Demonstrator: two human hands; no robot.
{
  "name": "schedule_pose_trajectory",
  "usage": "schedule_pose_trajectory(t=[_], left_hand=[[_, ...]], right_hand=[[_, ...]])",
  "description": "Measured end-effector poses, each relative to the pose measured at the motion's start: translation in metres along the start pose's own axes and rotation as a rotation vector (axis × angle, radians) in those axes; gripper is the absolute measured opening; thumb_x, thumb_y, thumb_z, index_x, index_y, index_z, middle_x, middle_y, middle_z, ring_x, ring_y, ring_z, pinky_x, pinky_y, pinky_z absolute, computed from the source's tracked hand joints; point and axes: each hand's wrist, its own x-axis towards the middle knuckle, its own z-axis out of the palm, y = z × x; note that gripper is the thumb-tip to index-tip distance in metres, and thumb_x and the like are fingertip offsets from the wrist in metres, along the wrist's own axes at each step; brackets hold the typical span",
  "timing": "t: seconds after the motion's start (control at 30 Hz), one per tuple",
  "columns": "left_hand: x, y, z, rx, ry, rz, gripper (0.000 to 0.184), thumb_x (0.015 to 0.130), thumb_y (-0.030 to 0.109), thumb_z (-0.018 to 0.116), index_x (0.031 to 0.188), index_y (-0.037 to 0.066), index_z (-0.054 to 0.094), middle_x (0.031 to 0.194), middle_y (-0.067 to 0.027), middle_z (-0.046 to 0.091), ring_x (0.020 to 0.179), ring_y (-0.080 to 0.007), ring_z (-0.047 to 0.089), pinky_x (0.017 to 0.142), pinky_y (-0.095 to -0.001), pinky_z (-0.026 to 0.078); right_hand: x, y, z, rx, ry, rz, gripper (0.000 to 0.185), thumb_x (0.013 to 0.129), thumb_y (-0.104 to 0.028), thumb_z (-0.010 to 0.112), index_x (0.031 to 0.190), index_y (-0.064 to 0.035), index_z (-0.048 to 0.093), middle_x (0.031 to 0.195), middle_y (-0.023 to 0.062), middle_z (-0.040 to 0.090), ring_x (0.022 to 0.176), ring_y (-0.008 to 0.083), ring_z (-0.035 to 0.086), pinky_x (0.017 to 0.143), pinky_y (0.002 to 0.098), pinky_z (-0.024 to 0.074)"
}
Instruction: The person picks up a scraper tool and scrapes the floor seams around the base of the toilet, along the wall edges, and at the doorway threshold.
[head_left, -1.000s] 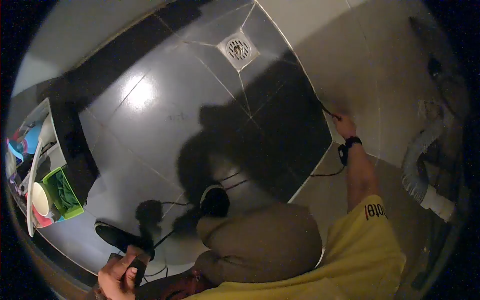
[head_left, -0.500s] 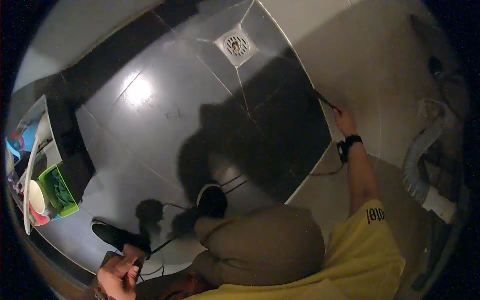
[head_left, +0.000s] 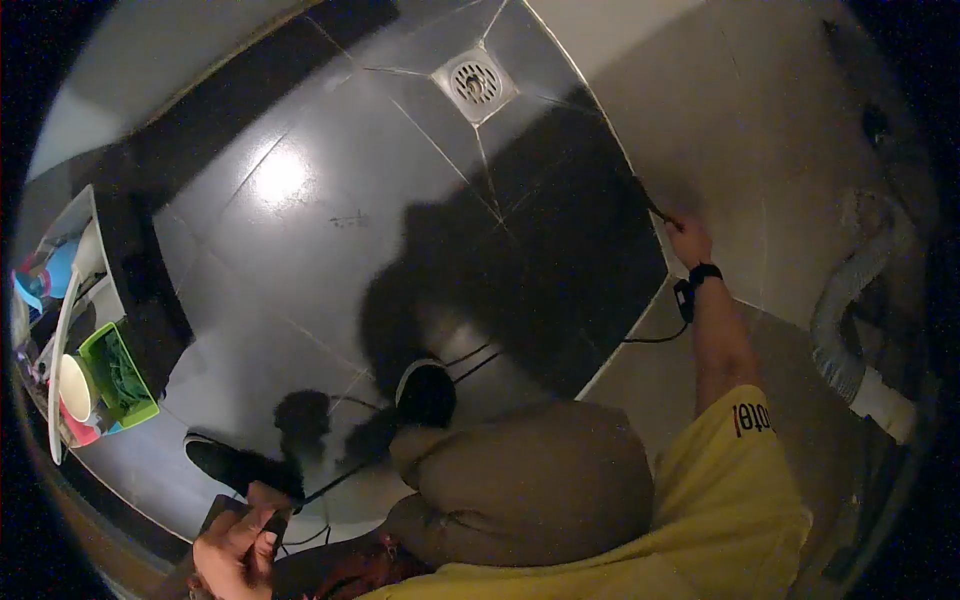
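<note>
My right hand [head_left: 690,243] is closed around a thin dark tool [head_left: 657,204], reaching out beside the wall. Its tip meets the light joint [head_left: 628,160] between the dark floor tiles and the beige wall; the exact kind of tool is unclear. A black strap with a small black box [head_left: 685,298] sits on that wrist. Low at the left, my left hand [head_left: 238,555] is closed with the thumb against the fingers. A dark, flat-edged thing [head_left: 226,508] shows at its fingers, too dim to name. Dark shoes [head_left: 425,393] stand on the floor below me.
A square metal floor drain [head_left: 475,83] is set in the dark tiles [head_left: 330,270]. At left stands a grey bin [head_left: 100,235] holding a green box [head_left: 125,375], a cream cup [head_left: 76,388] and other items. A grey corrugated hose [head_left: 838,325] runs along the right.
The view has shifted slightly. My right hand and the thin tool have slid a little toward me along the joint. My left hand stays nearly in place.
</note>
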Motion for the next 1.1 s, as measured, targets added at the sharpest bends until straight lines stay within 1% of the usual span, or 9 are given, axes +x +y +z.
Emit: schedule_pose_trajectory(t=[0.2, 0.3, 0.43, 0.63, 0.7, 0.77, 0.87, 1.0, 1.1], left_hand=[[-0.001, -0.006, 0.002, -0.064, -0.031, 0.012, 0.026, 0.08, 0.018, 0.054, 0.101, 0.009, 0.065, 0.069, -0.0165, 0.057, 0.065, -0.0354, 0.057, 0.061, -0.0389, 0.046], [0.003, 0.003, 0.0, -0.071, -0.012, 0.009, 0.026, 0.078, 0.017, 0.054, 0.1, 0.008, 0.065, 0.068, -0.0161, 0.057, 0.063, -0.0347, 0.056, 0.06, -0.0381, 0.046], [-0.005, -0.009, -0.003, -0.115, 0.034, 0.009, 0.027, 0.079, 0.019, 0.054, 0.1, 0.007, 0.065, 0.068, -0.0158, 0.057, 0.062, -0.0347, 0.056, 0.058, -0.0378, 0.046], [-0.001, -0.005, -0.003, -0.073, -0.041, 0.045, 0.029, 0.076, 0.013, 0.054, 0.102, 0.008, 0.064, 0.07, -0.0151, 0.057, 0.061, -0.0315, 0.058, 0.054, -0.0366, 0.045], [-0.003, -0.005, -0.008, 0.006, 0.021, 0.103, 0.03, 0.074, 0.011, 0.054, 0.102, 0.008, 0.064, 0.071, -0.0147, 0.057, 0.06, -0.0308, 0.058, 0.053, -0.0365, 0.045], [-0.003, 0.0, -0.022, -0.072, -0.09, -0.047, 0.021, 0.083, 0.015, 0.061, 0.101, 0.005, 0.064, 0.084, -0.0167, 0.062, 0.077, -0.0354, 0.06, 0.064, -0.0382, 0.049], [-0.003, -0.007, -0.005, -0.023, -0.032, 0.033, 0.028, 0.075, 0.013, 0.055, 0.101, 0.008, 0.064, 0.072, -0.0146, 0.057, 0.061, -0.0329, 0.058, 0.054, -0.0385, 0.045], [-0.003, -0.007, -0.001, -0.111, -0.051, -0.056, 0.024, 0.078, 0.017, 0.056, 0.098, 0.008, 0.064, 0.073, -0.0154, 0.058, 0.062, -0.0366, 0.057, 0.056, -0.0398, 0.046], [-0.002, -0.008, -0.008, -0.066, 0.034, 0.033, 0.022, 0.078, 0.017, 0.055, 0.096, 0.007, 0.064, 0.073, -0.0157, 0.059, 0.062, -0.0365, 0.057, 0.057, -0.0397, 0.046]], right_hand=[[0.037, 0.053, 0.027, 0.029, 0.022, 0.069, 0.031, 0.084, -0.034, 0.052, 0.11, -0.0191, 0.063, 0.101, 0.0096, 0.065, 0.097, 0.0271, 0.06, 0.083, 0.0375, 0.0454], [0.03, 0.033, 0.024, -0.103, 0.002, 0.164, 0.03, 0.085, -0.031, 0.053, 0.109, -0.0158, 0.063, 0.1, 0.0095, 0.065, 0.096, 0.0268, 0.061, 0.082, 0.0375, 0.0456], [0.013, 0.019, 0.013, -0.123, 0.046, 0.08, 0.029, 0.086, -0.029, 0.053, 0.108, -0.012, 0.062, 0.101, 0.0095, 0.065, 0.095, 0.0269, 0.061, 0.081, 0.0369, 0.0456], [0.028, 0.021, 0.02, 0.029, -0.102, 0.218, 0.028, 0.086, -0.029, 0.052, 0.109, -0.0193, 0.063, 0.104, 0.007, 0.065, 0.099, 0.0262, 0.06, 0.087, 0.0367, 0.0439], [0.006, 0.025, 0.029, -0.066, 0.016, 0.242, 0.028, 0.087, -0.03, 0.051, 0.11, -0.0198, 0.062, 0.102, 0.0076, 0.065, 0.098, 0.0269, 0.06, 0.085, 0.0362, 0.0448], [-0.016, 0.012, 0.006, -0.071, -0.014, 0.247, 0.029, 0.087, -0.031, 0.051, 0.112, -0.0194, 0.061, 0.102, 0.009, 0.065, 0.097, 0.0284, 0.06, 0.084, 0.036, 0.0454], [0.007, 0.011, 0.01, -0.012, -0.001, 0.183, 0.031, 0.087, -0.031, 0.052, 0.113, -0.0187, 0.061, 0.102, 0.0104, 0.065, 0.097, 0.0304, 0.06, 0.083, 0.0364, 0.0457], [0.046, 0.008, 0.029, 0.137, 0.061, -0.014, 0.033, 0.085, -0.031, 0.052, 0.114, -0.0187, 0.06, 0.103, 0.0125, 0.064, 0.097, 0.0321, 0.059, 0.085, 0.0386, 0.0453], [0.003, 0.002, 0.02, -0.028, -0.016, 0.151, 0.034, 0.085, -0.034, 0.052, 0.114, -0.0172, 0.06, 0.104, 0.0137, 0.063, 0.097, 0.0314, 0.059, 0.085, 0.0387, 0.0453]])
